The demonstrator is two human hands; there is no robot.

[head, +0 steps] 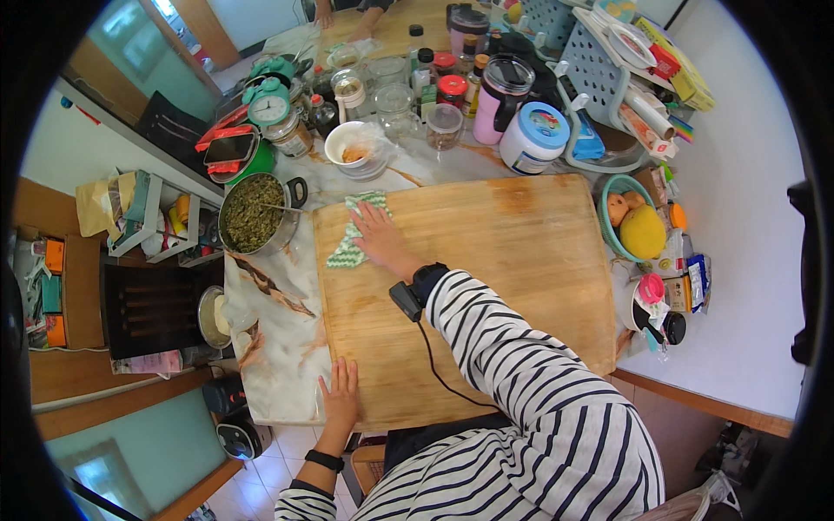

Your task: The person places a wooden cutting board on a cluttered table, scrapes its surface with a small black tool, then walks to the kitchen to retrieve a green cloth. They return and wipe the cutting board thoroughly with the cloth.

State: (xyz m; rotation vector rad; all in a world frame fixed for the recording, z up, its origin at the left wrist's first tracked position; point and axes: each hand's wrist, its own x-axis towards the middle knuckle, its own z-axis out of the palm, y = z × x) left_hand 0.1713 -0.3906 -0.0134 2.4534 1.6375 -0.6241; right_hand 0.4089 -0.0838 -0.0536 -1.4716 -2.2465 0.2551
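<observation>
A large wooden board (469, 286) lies on the marble-patterned table (280, 365). My right hand (378, 236) is spread flat on a green-and-white patterned cloth (352, 251) near the board's upper left corner. Parts of the cloth stick out past the fingers and below the palm. My left hand (340, 391) rests with fingers apart at the board's lower left edge, holding nothing. A dark device with a cable is strapped to my right wrist. Left of the cloth stands a metal pot (254, 211) of chopped green filling with a utensil in it.
Behind the board stand a white bowl (352, 151), glass jars (393, 104), a pink tumbler (498, 107) and a blue-lidded tub (534, 138). A green basket of fruit (609, 221) and a pink-rimmed cup (650, 288) flank the right edge. A metal bowl (212, 317) sits beyond the table's left edge.
</observation>
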